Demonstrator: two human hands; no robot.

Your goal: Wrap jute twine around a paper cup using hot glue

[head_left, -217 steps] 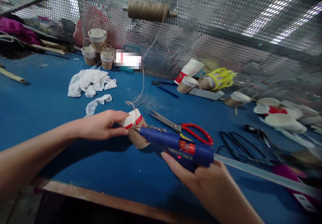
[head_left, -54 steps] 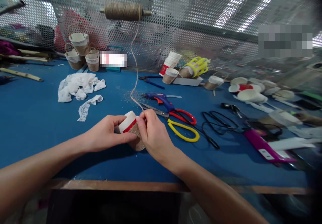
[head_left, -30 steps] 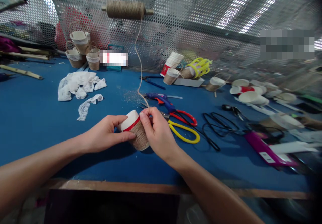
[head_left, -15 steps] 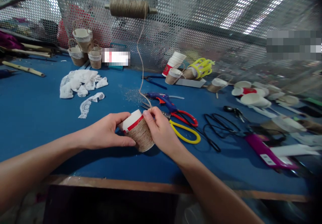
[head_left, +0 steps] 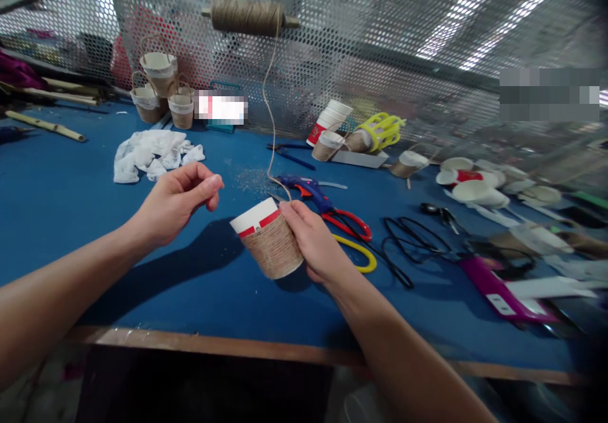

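Observation:
My right hand point(head_left: 316, 239) grips a paper cup point(head_left: 270, 246) from its right side, with the thumb near the rim. Brown twine is wound round most of the cup, leaving a white and red band at its tilted top. From the right fingertips the loose twine point(head_left: 267, 97) runs up to a spool point(head_left: 247, 18). My left hand point(head_left: 178, 201) is apart from the cup on its left, with thumb and fingers pinched together. Whether anything is between them I cannot see. Just behind that hand lies a heap of white lace point(head_left: 152, 151).
Beyond the cup lie a blue glue gun point(head_left: 311, 190) and scissors point(head_left: 358, 252) with red and yellow handles. Small twine-wrapped baskets point(head_left: 159, 71) stand at the back left. A black cable point(head_left: 413, 236) and a purple power strip point(head_left: 503, 290) lie on the right.
My left hand has let go of the cup and moved up and left, its fingers now pinched. It covers the spot where a lace strip lay. The cup stays in my right hand.

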